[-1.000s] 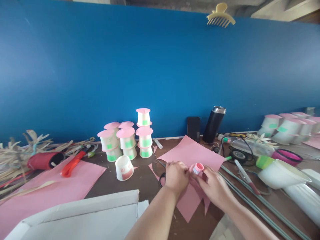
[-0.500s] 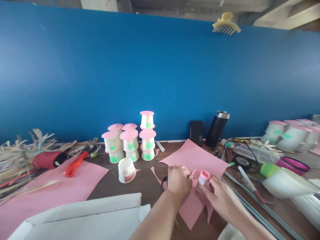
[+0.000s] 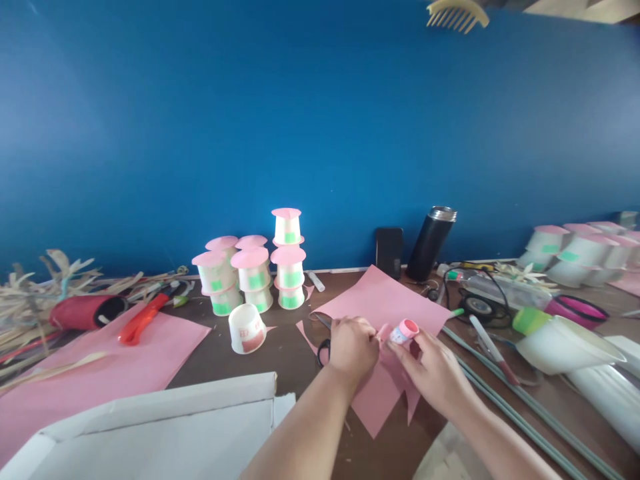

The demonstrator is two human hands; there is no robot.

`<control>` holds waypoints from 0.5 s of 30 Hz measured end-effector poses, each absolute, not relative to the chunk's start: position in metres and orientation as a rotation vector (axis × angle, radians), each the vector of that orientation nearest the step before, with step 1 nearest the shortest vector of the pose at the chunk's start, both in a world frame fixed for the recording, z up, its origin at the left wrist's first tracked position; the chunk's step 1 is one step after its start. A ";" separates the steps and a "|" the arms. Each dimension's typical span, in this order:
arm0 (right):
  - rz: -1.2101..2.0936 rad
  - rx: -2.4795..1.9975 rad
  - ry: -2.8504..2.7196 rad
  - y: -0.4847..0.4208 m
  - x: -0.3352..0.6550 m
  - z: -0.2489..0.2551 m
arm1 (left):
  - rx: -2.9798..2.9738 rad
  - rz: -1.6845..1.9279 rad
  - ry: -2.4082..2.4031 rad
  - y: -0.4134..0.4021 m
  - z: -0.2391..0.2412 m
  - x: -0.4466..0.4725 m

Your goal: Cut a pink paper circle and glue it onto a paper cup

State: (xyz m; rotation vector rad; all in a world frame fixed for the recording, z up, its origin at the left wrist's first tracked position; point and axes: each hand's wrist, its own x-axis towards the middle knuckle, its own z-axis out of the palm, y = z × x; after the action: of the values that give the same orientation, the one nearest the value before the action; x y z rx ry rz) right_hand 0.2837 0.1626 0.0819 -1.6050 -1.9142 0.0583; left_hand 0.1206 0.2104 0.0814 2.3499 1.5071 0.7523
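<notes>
My left hand is closed in a pinch on a small scrap of pink paper, just over a larger pink sheet on the brown table. My right hand grips a small glue tube with a pink cap, its tip turned toward the scrap. Black-handled scissors lie under my left hand. A single white paper cup stands upside down to the left.
A cluster of white cups with pink lids stands by the blue wall. A black flask and a phone stand behind. A white box lies near left. A red cutter, cables and white tubs lie around.
The glue tube has tilted sideways toward the scrap in my left hand. Both hands stay over the pink sheet; the camera has shifted slightly.
</notes>
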 end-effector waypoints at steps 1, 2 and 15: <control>0.060 -1.597 -1.930 0.163 0.283 0.080 | 2.349 0.753 1.507 0.210 0.082 0.120; 0.058 -1.597 -1.941 0.164 0.283 0.079 | 2.350 0.753 1.504 0.209 0.082 0.120; 0.134 -1.669 -2.091 0.162 0.274 0.095 | 2.370 0.769 1.463 0.210 0.079 0.119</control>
State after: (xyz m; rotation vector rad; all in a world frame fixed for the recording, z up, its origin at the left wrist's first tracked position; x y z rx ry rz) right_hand 0.2737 0.1620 0.0948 -1.6689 -2.0908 0.1336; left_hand 0.1194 0.2102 0.0791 2.3698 1.4634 0.7692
